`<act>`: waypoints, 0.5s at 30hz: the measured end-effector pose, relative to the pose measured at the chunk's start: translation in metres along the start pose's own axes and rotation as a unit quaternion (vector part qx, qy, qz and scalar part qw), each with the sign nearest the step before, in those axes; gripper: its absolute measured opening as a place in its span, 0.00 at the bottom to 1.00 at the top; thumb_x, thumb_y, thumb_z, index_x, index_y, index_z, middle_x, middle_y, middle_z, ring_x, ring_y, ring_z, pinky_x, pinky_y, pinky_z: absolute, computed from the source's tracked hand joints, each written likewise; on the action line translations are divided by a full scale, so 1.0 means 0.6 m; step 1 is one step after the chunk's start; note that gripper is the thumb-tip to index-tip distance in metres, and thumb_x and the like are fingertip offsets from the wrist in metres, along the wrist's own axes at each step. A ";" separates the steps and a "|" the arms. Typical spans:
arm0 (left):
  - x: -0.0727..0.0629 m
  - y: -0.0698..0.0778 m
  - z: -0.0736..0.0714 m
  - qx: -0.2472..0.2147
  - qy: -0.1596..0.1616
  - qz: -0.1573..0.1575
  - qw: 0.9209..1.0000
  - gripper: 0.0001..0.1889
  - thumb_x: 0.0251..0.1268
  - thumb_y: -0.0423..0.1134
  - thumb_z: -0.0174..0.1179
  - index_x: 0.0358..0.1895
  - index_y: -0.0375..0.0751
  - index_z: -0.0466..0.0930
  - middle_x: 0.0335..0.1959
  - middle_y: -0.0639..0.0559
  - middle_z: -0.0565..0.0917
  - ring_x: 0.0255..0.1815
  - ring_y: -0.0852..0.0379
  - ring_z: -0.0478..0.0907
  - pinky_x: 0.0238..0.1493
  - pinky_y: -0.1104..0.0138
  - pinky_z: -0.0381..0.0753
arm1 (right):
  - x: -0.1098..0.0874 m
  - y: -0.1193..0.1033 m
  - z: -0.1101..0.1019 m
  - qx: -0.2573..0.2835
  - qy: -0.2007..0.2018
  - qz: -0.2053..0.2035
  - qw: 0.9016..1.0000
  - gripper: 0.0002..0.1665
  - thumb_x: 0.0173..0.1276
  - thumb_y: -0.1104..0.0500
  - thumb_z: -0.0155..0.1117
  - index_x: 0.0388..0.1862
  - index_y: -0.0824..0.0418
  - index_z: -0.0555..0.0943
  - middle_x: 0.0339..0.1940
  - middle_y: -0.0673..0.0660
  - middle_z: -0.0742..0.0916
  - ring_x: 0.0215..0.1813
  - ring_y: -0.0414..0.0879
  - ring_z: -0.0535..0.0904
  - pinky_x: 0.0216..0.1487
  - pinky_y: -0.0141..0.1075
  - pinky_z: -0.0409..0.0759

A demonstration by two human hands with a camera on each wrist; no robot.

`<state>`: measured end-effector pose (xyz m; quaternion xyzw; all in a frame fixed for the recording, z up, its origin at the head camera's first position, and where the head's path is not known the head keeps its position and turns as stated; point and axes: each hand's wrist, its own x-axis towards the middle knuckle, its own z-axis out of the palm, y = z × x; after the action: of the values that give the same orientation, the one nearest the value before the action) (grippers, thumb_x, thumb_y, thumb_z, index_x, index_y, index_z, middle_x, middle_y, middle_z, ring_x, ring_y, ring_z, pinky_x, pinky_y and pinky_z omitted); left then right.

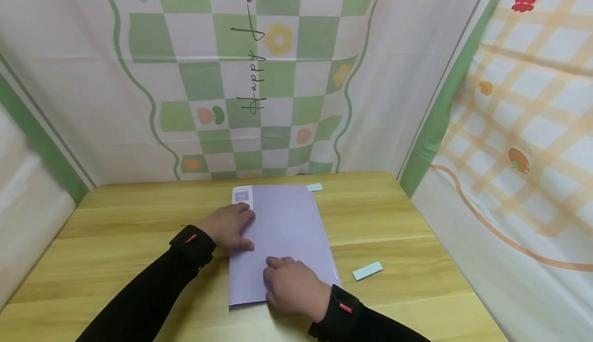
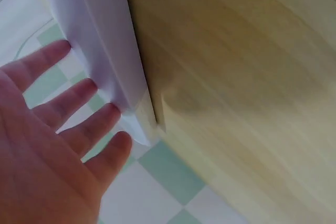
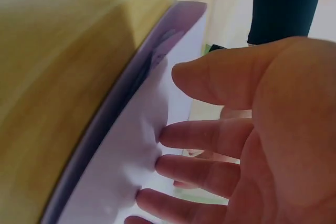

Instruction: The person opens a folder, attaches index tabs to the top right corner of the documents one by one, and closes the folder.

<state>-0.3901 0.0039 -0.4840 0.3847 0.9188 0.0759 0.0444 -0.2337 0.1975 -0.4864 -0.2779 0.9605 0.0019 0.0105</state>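
Observation:
A lavender file folder (image 1: 287, 228) lies flat on the wooden table, with a white label (image 1: 243, 195) at its far left corner. On the folder's left side, below the label, rests my left hand (image 1: 229, 223), its fingers spread. In the left wrist view those fingertips (image 2: 107, 114) touch the cover near the folder's spine (image 2: 113, 40). My right hand (image 1: 296, 286) lies over the near edge. Its nearly straight fingers (image 3: 202, 137) press the cover in the right wrist view, where a dark gap with something indistinct inside shows between the covers.
A pale blue strip (image 1: 367, 271) lies on the wooden table (image 1: 394, 218) to the right of the folder. Another pale blue piece (image 1: 314, 187) shows at the folder's far right corner. Patterned curtains (image 1: 278, 79) hang behind the table and at its sides.

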 end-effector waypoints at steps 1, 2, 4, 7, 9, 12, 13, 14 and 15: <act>0.001 -0.001 0.000 -0.002 -0.008 -0.006 1.000 0.43 0.52 0.64 0.71 0.67 0.40 0.73 0.68 0.38 0.70 0.69 0.40 0.67 0.67 0.50 0.65 | 0.001 0.000 0.002 -0.004 -0.001 0.000 1.000 0.13 0.63 0.50 0.67 0.43 0.56 0.86 0.59 0.54 0.83 0.55 0.51 0.81 0.48 0.44 0.82; 0.002 -0.002 0.000 -0.003 -0.014 -0.010 1.000 0.44 0.51 0.64 0.71 0.67 0.40 0.73 0.69 0.38 0.69 0.69 0.40 0.66 0.67 0.51 0.64 | 0.002 -0.001 0.004 -0.010 -0.001 -0.001 1.000 0.14 0.63 0.50 0.67 0.44 0.56 0.85 0.59 0.54 0.83 0.55 0.51 0.81 0.48 0.44 0.82; 0.003 -0.002 -0.002 -0.003 -0.023 -0.018 1.000 0.45 0.51 0.64 0.71 0.67 0.38 0.73 0.70 0.38 0.69 0.70 0.40 0.65 0.68 0.50 0.64 | 0.004 -0.002 0.006 -0.018 -0.004 0.000 1.000 0.17 0.64 0.49 0.67 0.47 0.56 0.85 0.58 0.53 0.84 0.54 0.49 0.82 0.48 0.42 0.82; 0.005 0.001 -0.006 0.000 -0.034 -0.029 0.999 0.45 0.50 0.62 0.73 0.67 0.37 0.73 0.70 0.39 0.70 0.70 0.40 0.65 0.68 0.51 0.63 | 0.005 -0.001 0.006 -0.022 -0.008 0.002 1.000 0.19 0.65 0.48 0.67 0.50 0.57 0.85 0.58 0.53 0.84 0.52 0.49 0.82 0.47 0.41 0.82; 0.007 0.001 -0.007 -0.004 -0.041 -0.036 0.999 0.44 0.50 0.61 0.74 0.67 0.37 0.74 0.69 0.39 0.71 0.70 0.40 0.66 0.68 0.51 0.63 | 0.006 -0.002 0.007 -0.016 -0.007 0.000 1.000 0.18 0.65 0.48 0.67 0.49 0.56 0.84 0.56 0.51 0.85 0.48 0.48 0.83 0.44 0.40 0.82; 0.009 0.001 -0.004 -0.006 -0.050 -0.043 0.998 0.44 0.48 0.60 0.75 0.67 0.38 0.74 0.68 0.41 0.72 0.69 0.41 0.66 0.69 0.52 0.62 | 0.008 -0.001 0.010 -0.010 -0.003 -0.010 1.000 0.16 0.66 0.50 0.66 0.50 0.53 0.84 0.52 0.49 0.85 0.42 0.45 0.82 0.41 0.38 0.81; 0.011 0.000 -0.002 -0.004 -0.054 -0.045 0.998 0.43 0.48 0.60 0.75 0.66 0.39 0.75 0.68 0.42 0.73 0.69 0.42 0.67 0.68 0.52 0.62 | 0.009 0.000 0.011 -0.010 -0.001 -0.014 1.000 0.15 0.66 0.51 0.66 0.50 0.52 0.84 0.50 0.48 0.85 0.39 0.45 0.81 0.39 0.38 0.81; 0.013 0.000 -0.001 0.000 -0.055 -0.044 0.998 0.43 0.48 0.60 0.75 0.66 0.39 0.76 0.67 0.42 0.74 0.69 0.42 0.67 0.68 0.52 0.63 | 0.009 0.000 0.013 -0.010 0.000 -0.018 1.000 0.14 0.67 0.51 0.66 0.50 0.51 0.84 0.48 0.47 0.85 0.36 0.44 0.80 0.36 0.37 0.80; 0.015 0.001 0.000 0.010 -0.055 -0.041 0.998 0.42 0.47 0.60 0.75 0.64 0.39 0.77 0.66 0.42 0.75 0.68 0.42 0.68 0.68 0.52 0.63 | 0.010 0.000 0.014 -0.012 0.001 -0.023 1.000 0.14 0.67 0.52 0.65 0.50 0.50 0.84 0.47 0.47 0.85 0.35 0.43 0.79 0.34 0.36 0.80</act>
<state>-0.3961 0.0105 -0.4844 0.3506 0.9307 0.0439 0.0946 -0.2386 0.1945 -0.4950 -0.3000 0.9538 0.0133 0.0058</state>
